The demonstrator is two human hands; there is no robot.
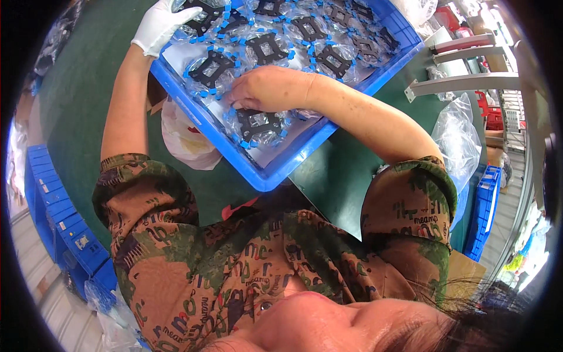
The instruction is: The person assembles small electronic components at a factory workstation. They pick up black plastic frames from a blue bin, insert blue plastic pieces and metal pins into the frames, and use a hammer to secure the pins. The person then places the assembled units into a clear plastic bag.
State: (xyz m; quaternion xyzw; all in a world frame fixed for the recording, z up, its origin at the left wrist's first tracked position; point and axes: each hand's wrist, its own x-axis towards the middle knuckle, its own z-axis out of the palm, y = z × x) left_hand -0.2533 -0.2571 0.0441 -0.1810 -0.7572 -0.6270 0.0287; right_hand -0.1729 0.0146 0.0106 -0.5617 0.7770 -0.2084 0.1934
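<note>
A blue plastic tray [267, 176] holds several black X-shaped frame parts with blue tips, lying in clear plastic wrapping. My left hand [157, 29], in a white glove, is at the tray's far left corner, thumb stretched out over a black frame part [202, 20] and apart from the fingers, which run toward the upper picture edge. My right hand [264, 88] is bare and reaches into the tray's near part. Its fingers are curled beside a wrapped black frame part [258, 123]; what lies between the fingertips is hidden. Another frame part [212, 68] lies just beyond them.
The tray rests on a green tabletop [76, 111]. A white plastic bag [187, 138] sits by its left side. Stacked blue bins [64, 217] stand at the left. At the right are a metal bracket arm [463, 85], clear plastic bags [460, 135] and another blue bin [484, 211].
</note>
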